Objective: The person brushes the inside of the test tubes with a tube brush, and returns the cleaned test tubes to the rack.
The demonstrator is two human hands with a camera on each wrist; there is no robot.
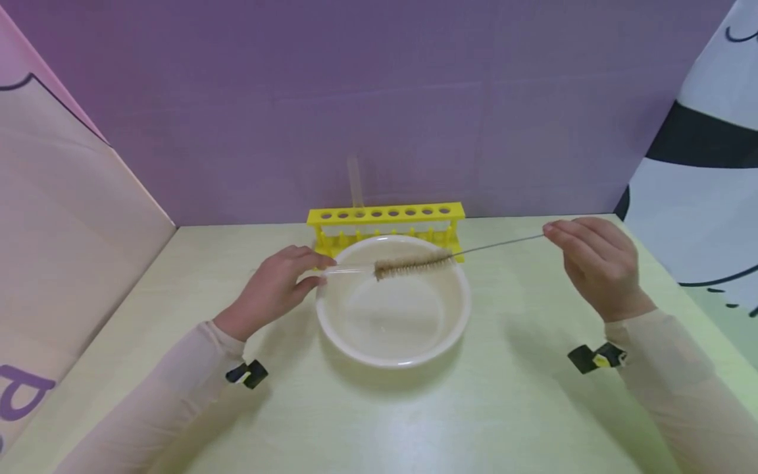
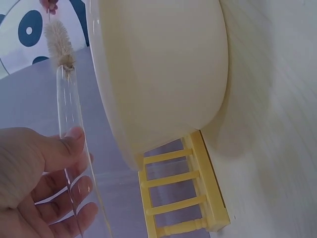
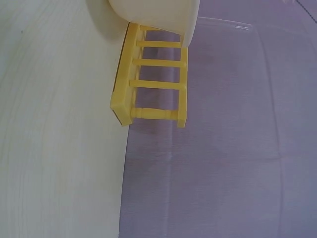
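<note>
My left hand (image 1: 278,280) grips a clear glass test tube (image 2: 69,106) by its left part, thumb on one side and fingers on the other. The tube lies nearly level above the white basin (image 1: 393,359), its mouth toward the right. At that mouth sits the tip of a test tube brush (image 1: 414,264) with tan bristles; most of the bristles show outside the glass. On the right, my right hand (image 1: 601,266) pinches the far end of the brush's thin wire handle (image 1: 503,244). The right wrist view does not show the right hand.
Behind the basin stands a yellow test tube rack (image 1: 385,212), its lower front partly hidden by the basin. Another clear test tube (image 1: 355,183) stands upright in it, left of the middle. A purple backdrop (image 1: 379,105) rises at the table's (image 1: 379,421) rear edge.
</note>
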